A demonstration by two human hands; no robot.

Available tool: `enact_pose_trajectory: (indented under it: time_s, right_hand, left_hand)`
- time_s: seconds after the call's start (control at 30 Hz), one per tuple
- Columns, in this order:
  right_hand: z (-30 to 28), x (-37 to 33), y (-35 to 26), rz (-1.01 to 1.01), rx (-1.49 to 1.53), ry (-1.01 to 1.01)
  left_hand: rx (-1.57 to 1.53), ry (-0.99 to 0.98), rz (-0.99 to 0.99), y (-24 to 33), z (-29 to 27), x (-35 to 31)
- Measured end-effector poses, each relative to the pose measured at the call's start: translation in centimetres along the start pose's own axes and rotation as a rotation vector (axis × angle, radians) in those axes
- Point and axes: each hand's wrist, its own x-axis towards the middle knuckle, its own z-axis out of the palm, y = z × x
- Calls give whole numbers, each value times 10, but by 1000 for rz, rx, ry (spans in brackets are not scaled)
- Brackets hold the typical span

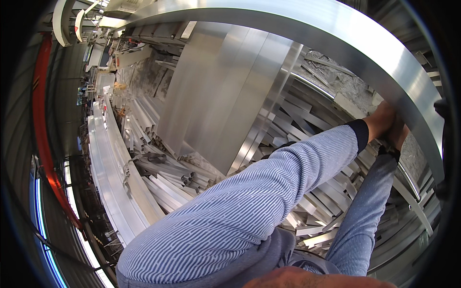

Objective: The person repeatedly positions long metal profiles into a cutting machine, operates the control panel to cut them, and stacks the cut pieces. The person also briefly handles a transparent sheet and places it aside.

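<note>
A long, wide silver aluminium bar (317, 21) sweeps across the top and down the right side, very close to me. My left hand (382, 120) and my right hand (398, 132) are side by side at its lower edge, at the right. Both hold the bar from its far side, which hides most of their fingers. The two arms, in blue-and-white striped sleeves with dark cuffs, reach up and to the right from the lower edge. Left of my left arm lies a stack of broad, flat aluminium panels (216, 91).
Many loose aluminium offcuts (326, 201) lie beneath my arms. Square tubes (185, 175) and long pale profiles (113, 177) are piled at the left. Crumpled clear plastic wrap (336, 74) is near the bar. A red beam (42, 129) runs along the far left.
</note>
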Motion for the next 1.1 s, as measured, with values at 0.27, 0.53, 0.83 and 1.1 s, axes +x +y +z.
enact_pose_trajectory:
  time_s: [0.27,0.53,0.83,1.1]
  right_hand:
    - [-19,11,23,168,221,-97]
    - [21,0,-16,-90,69,176]
    - [-28,-11,-45,5,144,-343]
    - [-12,12,-6,45,-67,-148]
  left_hand:
    - [-6,38,-14,-4,1,2]
    - [-179,49,0,-7,8,-1]
    - [-173,19,-62,-8,1,1]
    - [300,214,162,-24,-5,2]
